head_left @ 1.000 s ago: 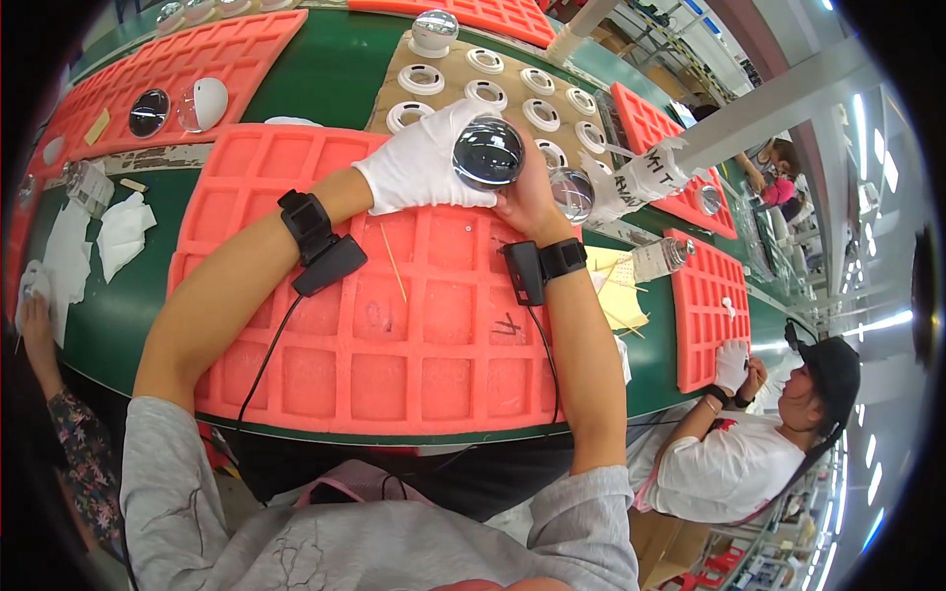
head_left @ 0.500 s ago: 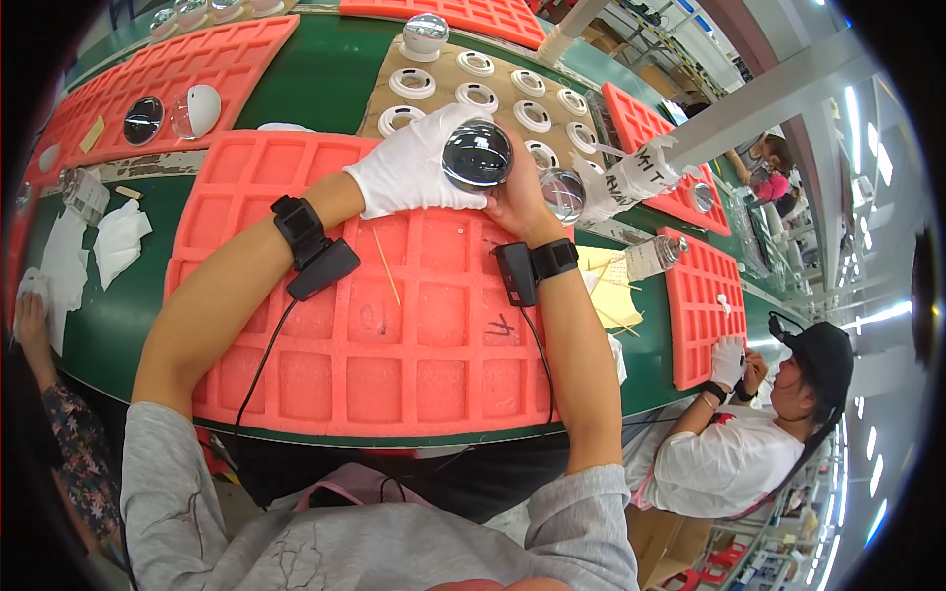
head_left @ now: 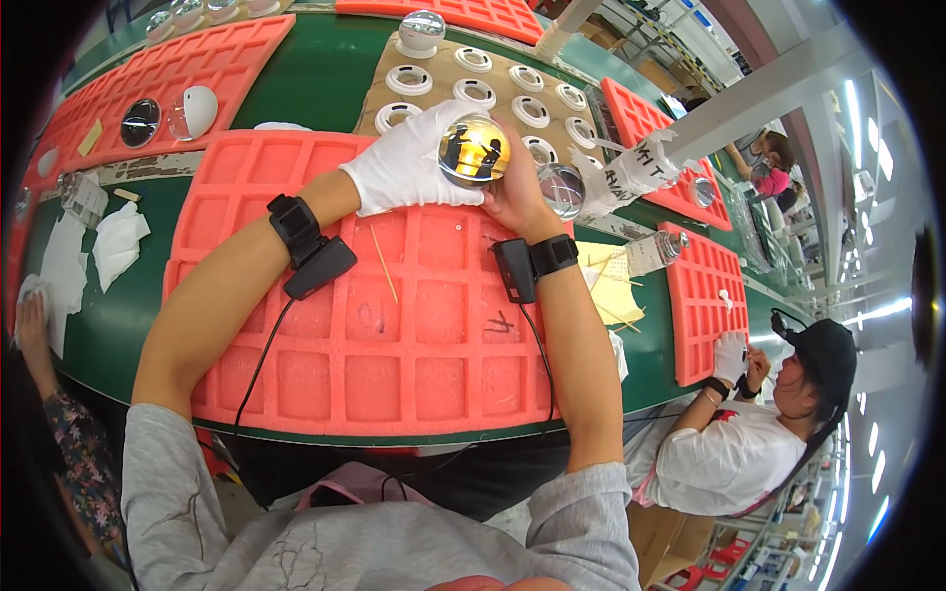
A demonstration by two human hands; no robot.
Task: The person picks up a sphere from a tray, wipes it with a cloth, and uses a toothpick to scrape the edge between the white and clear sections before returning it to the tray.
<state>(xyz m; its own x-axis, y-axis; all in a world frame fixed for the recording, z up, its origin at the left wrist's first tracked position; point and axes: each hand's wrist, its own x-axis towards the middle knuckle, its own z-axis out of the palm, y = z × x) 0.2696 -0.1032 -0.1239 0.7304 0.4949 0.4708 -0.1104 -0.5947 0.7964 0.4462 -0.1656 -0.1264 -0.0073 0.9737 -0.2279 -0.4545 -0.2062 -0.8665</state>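
Between my two hands is a glass globe (head_left: 474,150) with a clear dome, raised above the far part of a pink foam tray (head_left: 372,386). Dark figure shapes stand out against its shiny gold inside. White glove fabric covers my left hand (head_left: 402,164), which grips the globe's left side. My bare right hand (head_left: 520,195) closes round its right side, with some fingers hidden behind it. Just right of that hand is another clear dome (head_left: 562,190). A thin wooden stick (head_left: 383,264) lies on the tray, whose square pockets show beneath my wrists.
Beyond my hands, a brown board (head_left: 440,81) bears several white rings and a globe (head_left: 422,33). To the right are a clear bottle (head_left: 650,254), yellow paper (head_left: 603,264) with sticks, a slanting white post (head_left: 769,84) and a co-worker (head_left: 724,438). White cloths (head_left: 120,241) lie left.
The globe's face, dark and reflective before, now shows gold with dark figure shapes. Both hands keep their grip in nearly the same place.
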